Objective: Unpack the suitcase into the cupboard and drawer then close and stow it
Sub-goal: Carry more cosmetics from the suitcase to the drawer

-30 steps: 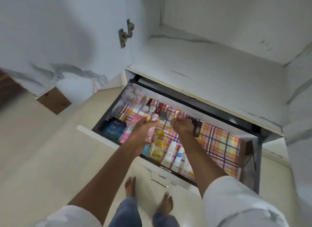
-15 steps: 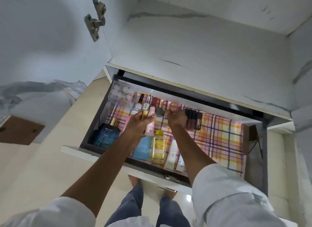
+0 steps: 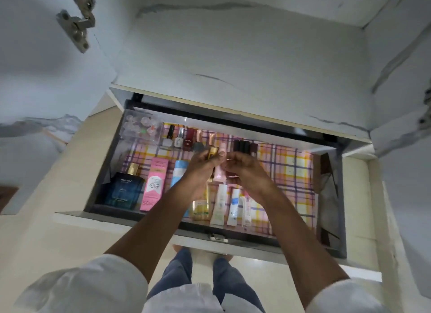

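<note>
Drawer (image 3: 109, 172), long axis left-right, pulled open.

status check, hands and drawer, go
Left hand grips small gold-capped tubes over the open drawer. Right hand pinches a small item, too hidden to name. Suitcase out of view. Nothing blocking.

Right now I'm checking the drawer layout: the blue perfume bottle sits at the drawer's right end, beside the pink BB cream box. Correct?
Not quite. The head view shows the blue perfume bottle at the drawer's left end; it is indeed beside the pink BB cream box.
</note>
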